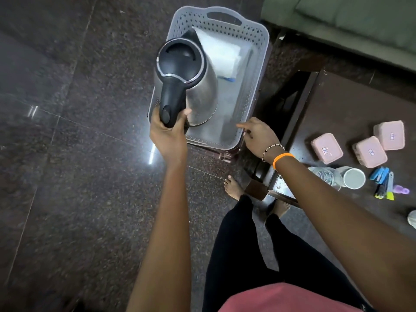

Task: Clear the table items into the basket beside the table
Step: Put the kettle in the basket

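Observation:
My left hand (167, 134) grips the black handle of a steel electric kettle (198, 95), which hangs over the near left part of the grey perforated basket (258, 41). A white packet (221, 55) lies inside the basket at the back. My right hand (258, 137) rests at the basket's near right corner, fingers apart and holding nothing. On the dark table (351, 104) to the right lie three pink lidded boxes (369, 152), a plastic bottle (324, 175), a cup (353, 178) and a bunch of pens and a stapler (383, 182).
The basket sits on a low dark stool (221, 154) on the granite floor (67, 131), left of the table. A green sofa (351, 21) stands at the back right. My bare feet (234, 186) stand between stool and table.

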The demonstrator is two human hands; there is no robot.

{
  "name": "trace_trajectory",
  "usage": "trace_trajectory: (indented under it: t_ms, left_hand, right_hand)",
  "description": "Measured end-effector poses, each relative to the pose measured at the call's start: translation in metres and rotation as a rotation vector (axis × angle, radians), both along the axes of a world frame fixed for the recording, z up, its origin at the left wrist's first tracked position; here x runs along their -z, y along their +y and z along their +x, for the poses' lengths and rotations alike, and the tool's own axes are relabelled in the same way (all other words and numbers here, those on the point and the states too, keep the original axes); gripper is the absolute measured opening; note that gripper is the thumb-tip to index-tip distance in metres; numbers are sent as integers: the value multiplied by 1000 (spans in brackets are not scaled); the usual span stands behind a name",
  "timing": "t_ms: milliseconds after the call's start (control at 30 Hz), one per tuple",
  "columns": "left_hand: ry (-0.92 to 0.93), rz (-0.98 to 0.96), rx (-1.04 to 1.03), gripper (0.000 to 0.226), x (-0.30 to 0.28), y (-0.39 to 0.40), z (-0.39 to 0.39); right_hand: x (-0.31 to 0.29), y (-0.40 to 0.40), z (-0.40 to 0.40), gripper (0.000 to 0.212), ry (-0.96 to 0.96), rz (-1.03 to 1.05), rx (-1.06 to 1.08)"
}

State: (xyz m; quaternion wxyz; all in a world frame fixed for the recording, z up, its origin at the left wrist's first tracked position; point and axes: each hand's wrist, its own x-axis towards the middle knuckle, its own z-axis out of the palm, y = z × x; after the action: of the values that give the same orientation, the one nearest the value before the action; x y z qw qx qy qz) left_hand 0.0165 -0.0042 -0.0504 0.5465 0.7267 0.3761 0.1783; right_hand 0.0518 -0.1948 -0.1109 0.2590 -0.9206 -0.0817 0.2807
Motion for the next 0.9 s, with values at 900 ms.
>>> trace_trajectory:
  t_ms: [900]
  left_hand:
    - [427,-20,919,29,46,-251,-84]
  right_hand:
    - [50,-229,-103,82,163,-358,25]
